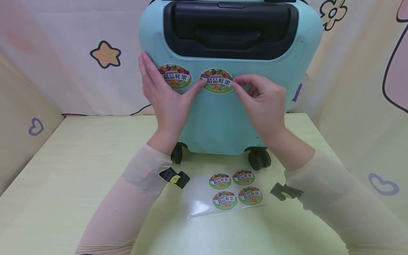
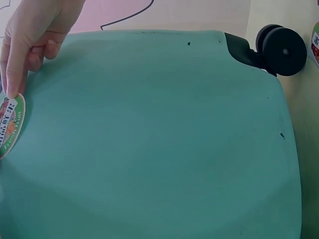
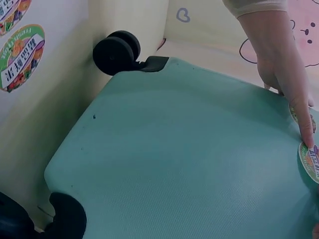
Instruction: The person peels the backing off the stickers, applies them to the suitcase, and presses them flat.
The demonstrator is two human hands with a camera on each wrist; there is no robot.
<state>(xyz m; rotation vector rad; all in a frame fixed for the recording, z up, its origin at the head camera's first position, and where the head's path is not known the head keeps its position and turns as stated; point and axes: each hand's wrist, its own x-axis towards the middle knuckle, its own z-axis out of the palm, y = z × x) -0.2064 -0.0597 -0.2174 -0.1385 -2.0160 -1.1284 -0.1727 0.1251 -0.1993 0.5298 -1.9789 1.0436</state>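
Observation:
A light teal suitcase (image 1: 220,120) stands upright on the table, its black handle recess (image 1: 231,30) at the top. On its front is an oval fruit sticker (image 1: 217,86), green, purple and white. My right hand (image 1: 262,102) pinches this sticker's right edge between thumb and index finger. My left hand (image 1: 169,106) lies along the suitcase's left side with fingers straight, its thumb tip touching the same sticker's left edge. Partly behind that hand, a matching sticker (image 1: 176,76) is on the suitcase at left. In the left wrist view, the right hand (image 2: 42,35) holds the sticker's rim.
A clear sheet (image 1: 199,205) with several similar stickers (image 1: 225,200) lies on the table (image 1: 79,177) in front of the suitcase. Two black wheels (image 1: 259,158) show under the suitcase. Patterned curtains (image 1: 79,28) enclose the back and sides, and a thin dark cable (image 1: 140,110) runs along the back edge.

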